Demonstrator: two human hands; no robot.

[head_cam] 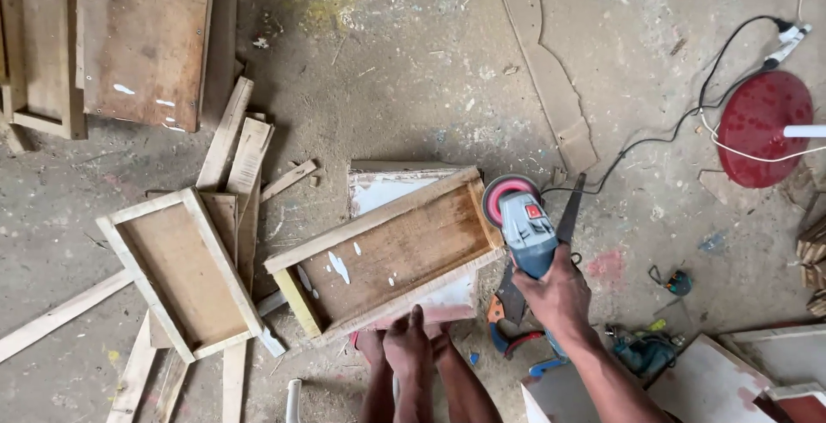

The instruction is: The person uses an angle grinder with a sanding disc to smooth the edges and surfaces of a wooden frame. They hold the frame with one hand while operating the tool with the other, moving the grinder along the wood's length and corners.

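My right hand (559, 294) grips a blue-grey angle grinder (525, 225). Its red disc (508, 195) touches the right end of a shallow wooden tray frame (391, 251) lying on the floor. The tray rests on a white board (383, 186), and white paint spots mark its bottom. My left hand (409, 345) reaches up from the bottom edge, fingers together, and presses on the tray's near rail. My legs flank that hand and partly hide it. The grinder's black cable (680, 122) runs off to the upper right.
A second wooden tray (181, 272) lies to the left among loose slats (237, 143). Boards (142, 36) are stacked at the top left. A red round base (761, 126) stands at the right. A hand saw (568, 212) and small tools (641, 354) lie near my right arm.
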